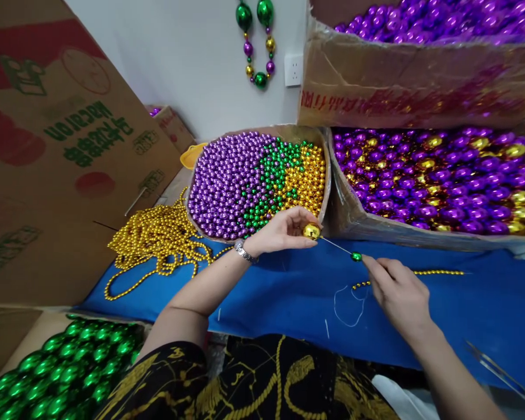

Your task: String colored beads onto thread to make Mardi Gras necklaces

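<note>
My left hand pinches a large shiny gold bead between thumb and fingers, just in front of the box of small beads. From the gold bead a thin straight needle or taut thread runs to a small green bead. My right hand is closed, with its fingertips at that green bead; the curled fingers hide the rest of the line. A short string of small gold beads lies behind the right hand, and a loose loop of white thread is beside it on the blue cloth.
An open box holds small purple, green and gold beads. Boxes of larger beads stand at right. Gold bead strands are heaped left. Tweezers lie at the right. A bead necklace hangs on the wall.
</note>
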Motion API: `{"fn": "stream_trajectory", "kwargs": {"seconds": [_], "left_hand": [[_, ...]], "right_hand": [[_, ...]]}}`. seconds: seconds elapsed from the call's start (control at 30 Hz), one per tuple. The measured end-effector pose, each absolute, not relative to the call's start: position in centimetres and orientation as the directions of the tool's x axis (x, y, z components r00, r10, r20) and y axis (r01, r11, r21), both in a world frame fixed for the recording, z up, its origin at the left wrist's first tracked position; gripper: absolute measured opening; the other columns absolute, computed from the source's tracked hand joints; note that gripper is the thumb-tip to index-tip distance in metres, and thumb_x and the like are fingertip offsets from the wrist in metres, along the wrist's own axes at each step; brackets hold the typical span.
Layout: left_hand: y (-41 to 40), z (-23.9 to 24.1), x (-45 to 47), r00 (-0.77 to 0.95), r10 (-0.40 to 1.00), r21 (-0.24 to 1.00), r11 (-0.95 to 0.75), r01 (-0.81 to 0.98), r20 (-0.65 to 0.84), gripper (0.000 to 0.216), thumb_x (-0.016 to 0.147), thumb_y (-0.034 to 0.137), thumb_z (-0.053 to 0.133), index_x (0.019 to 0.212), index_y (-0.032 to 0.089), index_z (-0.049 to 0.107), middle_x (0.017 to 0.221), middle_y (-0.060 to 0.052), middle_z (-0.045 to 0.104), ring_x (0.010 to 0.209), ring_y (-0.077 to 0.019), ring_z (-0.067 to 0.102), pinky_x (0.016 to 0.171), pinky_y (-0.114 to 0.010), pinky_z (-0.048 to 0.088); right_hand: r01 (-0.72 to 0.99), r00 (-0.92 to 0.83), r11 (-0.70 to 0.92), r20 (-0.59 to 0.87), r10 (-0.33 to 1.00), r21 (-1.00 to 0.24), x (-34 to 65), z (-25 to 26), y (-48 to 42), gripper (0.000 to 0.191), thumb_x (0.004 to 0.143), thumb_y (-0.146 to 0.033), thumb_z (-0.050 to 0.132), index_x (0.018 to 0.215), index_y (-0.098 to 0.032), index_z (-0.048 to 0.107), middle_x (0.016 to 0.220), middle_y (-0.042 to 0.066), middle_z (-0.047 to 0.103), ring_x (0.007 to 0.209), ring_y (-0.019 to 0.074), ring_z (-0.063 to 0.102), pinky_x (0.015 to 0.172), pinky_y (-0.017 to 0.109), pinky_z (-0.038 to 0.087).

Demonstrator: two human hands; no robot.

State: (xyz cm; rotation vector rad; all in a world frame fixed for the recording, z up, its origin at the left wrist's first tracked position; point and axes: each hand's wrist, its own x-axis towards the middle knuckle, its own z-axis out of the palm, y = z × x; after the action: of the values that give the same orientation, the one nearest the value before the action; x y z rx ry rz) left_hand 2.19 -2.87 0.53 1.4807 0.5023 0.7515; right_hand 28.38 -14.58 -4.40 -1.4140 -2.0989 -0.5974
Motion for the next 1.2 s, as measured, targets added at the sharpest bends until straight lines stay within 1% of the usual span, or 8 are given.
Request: {"fn": "stream_trajectory", "kwargs": {"seconds": [0.2, 0.4, 0.57, 0.7, 0.8, 0.97, 1.07, 1.2], "left_hand": [[-4.2, -1.3, 3.3, 0.599, 0.798, 0.967, 0.094, -0.236, 0.069, 0.04, 0.067, 0.024, 0.083, 0.101, 0.016, 0.063, 0.094, -0.006, 0.069, 0.084, -0.0115, 0.064, 0.078, -0.025, 0.051], [-4.6, -1.8, 2.7, 0.566, 0.824, 0.952, 0.196, -0.236, -0.03, 0.042, 0.063, 0.024, 0.086, 0.098, 0.013, 0.064, 0.086, -0.003, 0.068, 0.075, -0.0086, 0.063, 0.07, -0.023, 0.05], [-5.4, -2.6, 2.6, 0.551, 0.83, 0.949, 0.24, -0.203, -0.092, 0.044, 0.063, 0.028, 0.086, 0.098, 0.012, 0.064, 0.083, -0.003, 0.067, 0.07, -0.0076, 0.061, 0.067, -0.022, 0.049], [-5.7, -2.2, 1.9, 0.67, 0.742, 0.983, 0.138, -0.123, -0.02, 0.048, 0.069, 0.034, 0.081, 0.109, 0.015, 0.063, 0.096, -0.007, 0.07, 0.078, -0.0119, 0.064, 0.072, -0.027, 0.051], [-3.9, -1.3, -0.1, 0.611, 0.782, 0.98, -0.191, 0.05, 0.121, 0.041, 0.083, 0.04, 0.066, 0.117, 0.016, 0.061, 0.11, -0.011, 0.069, 0.087, -0.0152, 0.065, 0.074, -0.029, 0.051], [1.3, -0.8, -4.3, 0.5, 0.835, 0.454, -0.546, 0.705, 0.229, 0.017, 0.089, 0.02, 0.054, 0.098, 0.015, 0.067, 0.096, -0.009, 0.069, 0.084, -0.0177, 0.062, 0.08, -0.034, 0.046], [2.9, -1.0, -5.2, 0.569, 0.812, 0.148, -0.583, 0.799, 0.129, 0.017, 0.087, 0.014, 0.052, 0.094, 0.015, 0.068, 0.091, -0.01, 0.068, 0.081, -0.0192, 0.057, 0.077, -0.034, 0.042], [3.3, -1.4, -4.7, 0.606, 0.794, 0.072, -0.608, 0.79, 0.057, 0.018, 0.084, 0.008, 0.052, 0.085, 0.016, 0.069, 0.082, -0.01, 0.066, 0.079, -0.0214, 0.053, 0.07, -0.033, 0.038]], "right_hand": [[0.841, -0.252, 0.486, 0.622, 0.741, -0.238, 26.8, -5.2, -14.1, 0.017, 0.093, -0.02, 0.054, 0.104, -0.018, 0.067, 0.082, 0.003, 0.064, 0.068, 0.0089, 0.061, 0.066, 0.018, 0.048], [0.9, -0.288, 0.431, 0.657, 0.697, -0.063, 26.7, -6.3, -14.3, 0.018, 0.091, -0.018, 0.056, 0.103, -0.02, 0.07, 0.08, 0.002, 0.064, 0.066, 0.0098, 0.06, 0.064, 0.021, 0.046], [0.807, -0.292, 0.533, 0.612, 0.735, -0.255, 25.6, -6.6, -14.2, 0.016, 0.092, -0.019, 0.057, 0.105, -0.015, 0.066, 0.081, 0.002, 0.062, 0.068, 0.0082, 0.062, 0.066, 0.018, 0.047], [0.772, -0.296, 0.567, 0.628, 0.72, -0.287, 24.7, -6.7, -14.1, 0.016, 0.092, -0.016, 0.058, 0.106, -0.015, 0.064, 0.082, 0.002, 0.062, 0.069, 0.0085, 0.062, 0.069, 0.018, 0.049], [0.765, -0.266, 0.563, 0.642, 0.719, -0.314, 24.8, -6.9, -14.0, 0.017, 0.091, -0.015, 0.059, 0.107, -0.015, 0.063, 0.083, 0.002, 0.063, 0.07, 0.0081, 0.062, 0.07, 0.018, 0.049], [0.797, -0.242, 0.534, 0.663, 0.709, -0.281, 25.4, -7.2, -14.1, 0.016, 0.09, -0.016, 0.061, 0.106, -0.015, 0.064, 0.083, 0.002, 0.064, 0.069, 0.0088, 0.062, 0.067, 0.019, 0.049], [0.802, -0.243, 0.53, 0.66, 0.711, -0.275, 25.3, -7.4, -14.1, 0.016, 0.09, -0.016, 0.061, 0.105, -0.015, 0.064, 0.082, 0.002, 0.064, 0.068, 0.009, 0.062, 0.065, 0.019, 0.049], [0.805, -0.242, 0.525, 0.656, 0.715, -0.275, 25.2, -7.5, -14.1, 0.015, 0.09, -0.016, 0.061, 0.104, -0.013, 0.065, 0.082, 0.003, 0.064, 0.068, 0.0095, 0.063, 0.065, 0.02, 0.048]]}}
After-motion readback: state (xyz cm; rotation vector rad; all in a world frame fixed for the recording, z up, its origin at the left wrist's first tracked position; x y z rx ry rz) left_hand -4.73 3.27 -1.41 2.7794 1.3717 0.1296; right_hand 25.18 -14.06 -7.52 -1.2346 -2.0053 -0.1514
